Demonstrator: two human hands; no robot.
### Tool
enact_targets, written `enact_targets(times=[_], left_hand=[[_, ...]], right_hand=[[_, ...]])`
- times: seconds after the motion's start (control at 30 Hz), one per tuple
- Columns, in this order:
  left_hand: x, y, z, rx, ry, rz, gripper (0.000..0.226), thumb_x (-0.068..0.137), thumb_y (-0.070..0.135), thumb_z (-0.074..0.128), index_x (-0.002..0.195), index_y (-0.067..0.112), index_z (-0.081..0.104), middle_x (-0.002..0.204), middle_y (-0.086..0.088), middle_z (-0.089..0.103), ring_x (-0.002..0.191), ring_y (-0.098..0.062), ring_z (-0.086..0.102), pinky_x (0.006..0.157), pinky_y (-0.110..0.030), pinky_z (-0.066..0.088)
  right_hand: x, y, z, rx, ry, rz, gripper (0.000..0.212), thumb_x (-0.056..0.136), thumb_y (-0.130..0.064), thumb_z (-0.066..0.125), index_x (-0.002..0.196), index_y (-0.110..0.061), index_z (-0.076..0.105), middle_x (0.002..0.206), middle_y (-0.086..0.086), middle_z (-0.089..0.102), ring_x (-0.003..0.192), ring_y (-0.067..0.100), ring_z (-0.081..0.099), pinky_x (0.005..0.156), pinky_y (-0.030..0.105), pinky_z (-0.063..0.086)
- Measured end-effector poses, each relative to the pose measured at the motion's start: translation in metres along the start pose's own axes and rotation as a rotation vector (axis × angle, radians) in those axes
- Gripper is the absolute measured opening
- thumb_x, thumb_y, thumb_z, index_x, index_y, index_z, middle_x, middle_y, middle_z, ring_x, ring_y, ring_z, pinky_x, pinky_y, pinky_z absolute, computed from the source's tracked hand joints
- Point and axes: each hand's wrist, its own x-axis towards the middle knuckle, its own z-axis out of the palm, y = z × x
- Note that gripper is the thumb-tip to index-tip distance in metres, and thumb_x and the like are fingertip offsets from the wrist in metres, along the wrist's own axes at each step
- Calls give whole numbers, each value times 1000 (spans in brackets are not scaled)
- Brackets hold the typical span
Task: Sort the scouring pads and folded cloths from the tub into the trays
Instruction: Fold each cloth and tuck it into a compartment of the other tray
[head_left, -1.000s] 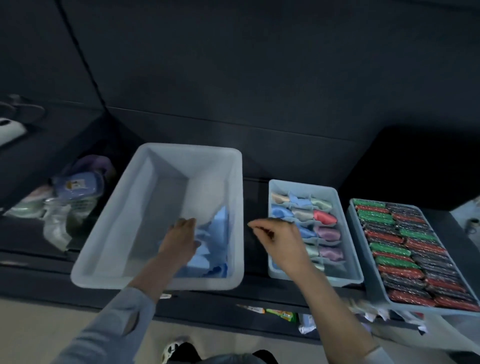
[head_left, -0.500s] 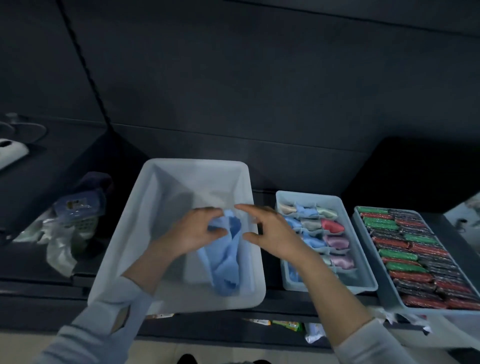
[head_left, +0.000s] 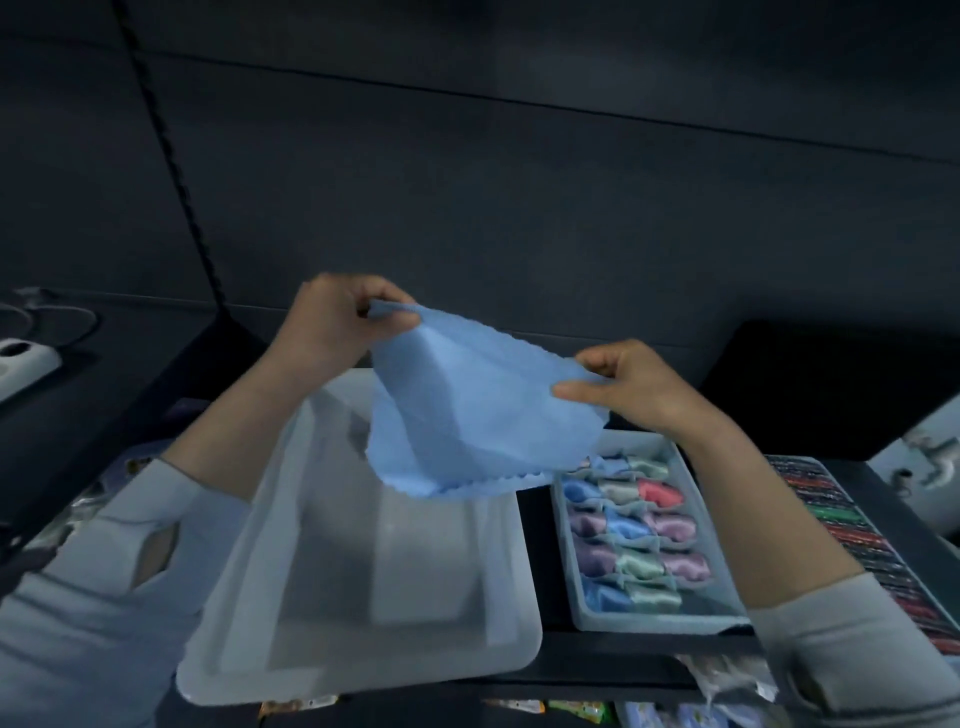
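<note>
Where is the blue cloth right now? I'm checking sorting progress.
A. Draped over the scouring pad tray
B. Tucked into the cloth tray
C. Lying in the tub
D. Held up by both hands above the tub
D: the left hand and right hand each pinch an edge of the blue cloth, spread open above the tub.

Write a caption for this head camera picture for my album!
Both hands, left and right, hold a blue cloth above the tub.

Both hands hold a blue cloth (head_left: 483, 410) spread in the air, the left hand (head_left: 332, 325) pinching one corner, the right hand (head_left: 631, 387) another. Below them sits the pale tub (head_left: 260, 561). Under the right hand's wrist lies a tray of folded cloths (head_left: 631, 540), with a tray of scouring pads (head_left: 872, 551) farther right.
</note>
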Motion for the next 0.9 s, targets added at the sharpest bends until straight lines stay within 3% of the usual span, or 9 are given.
enact_targets(times=[0.13, 0.2, 0.4, 0.5, 0.57, 0.63, 0.73, 0.83, 0.9], left_hand=[[10, -7, -9, -75, 92, -81, 15, 80, 18, 77, 76, 32, 72, 69, 4, 70, 62, -5, 59, 68, -18, 50], [11, -8, -9, -106, 119, -99, 18, 82, 16, 74, 76, 32, 71, 70, 5, 71, 63, -8, 61, 72, -27, 55], [5, -9, -1, -145, 179, -128, 17, 85, 13, 68, 77, 28, 70, 63, 14, 68, 57, 4, 59, 67, -14, 51], [-2, 1, 9, -86, 65, -23, 15, 85, 15, 70, 80, 30, 72, 76, 11, 73, 72, 2, 64, 73, -19, 49], [-8, 16, 22, -93, -55, 68, 17, 85, 16, 71, 80, 32, 72, 79, 10, 74, 71, 2, 64, 69, -17, 50], [-12, 32, 37, -97, -119, 149, 13, 86, 19, 71, 81, 32, 72, 79, 12, 73, 73, 0, 66, 72, -18, 51], [-21, 39, 56, -159, -120, 155, 8, 85, 31, 68, 90, 25, 67, 80, 10, 70, 71, -10, 65, 72, -28, 51], [-40, 25, 69, -100, -166, 58, 30, 79, 34, 76, 100, 23, 57, 82, 13, 63, 64, -2, 56, 65, -21, 45], [-52, 11, 76, -17, -209, 20, 24, 77, 26, 78, 80, 24, 55, 68, 15, 56, 58, 0, 49, 58, -24, 39]], right_hand=[[2, 0, -13, 107, 263, -47, 6, 81, -20, 79, 76, -18, 76, 75, -1, 72, 71, 8, 61, 75, 31, 48], [0, -5, -14, 200, 336, -53, 6, 84, -15, 75, 80, -19, 76, 75, -7, 73, 72, 7, 64, 77, 29, 51], [-9, -11, -10, 278, 420, -38, 7, 90, -11, 68, 92, -14, 73, 77, -13, 74, 74, 1, 67, 74, 21, 55], [-11, -10, -6, -104, 394, -86, 33, 85, -14, 74, 115, -25, 69, 104, -12, 71, 98, 2, 65, 95, 28, 51], [-12, -25, 14, -81, 264, -195, 52, 79, -18, 80, 126, -29, 60, 119, -10, 66, 113, -2, 59, 99, 19, 45], [-6, -39, 39, -5, 149, -225, 46, 76, -21, 83, 117, -26, 62, 112, -8, 68, 105, -2, 61, 89, 16, 47], [3, -45, 58, 128, 146, -180, 25, 81, -17, 78, 83, 1, 61, 72, 9, 61, 67, 10, 52, 61, 27, 42], [2, -40, 44, 407, 233, -112, 23, 84, -14, 75, 82, 4, 62, 74, 8, 62, 68, 15, 54, 64, 30, 43], [-4, -39, 31, 485, 273, -76, 17, 86, -17, 74, 81, -4, 65, 78, 5, 67, 70, 14, 58, 66, 27, 47]])
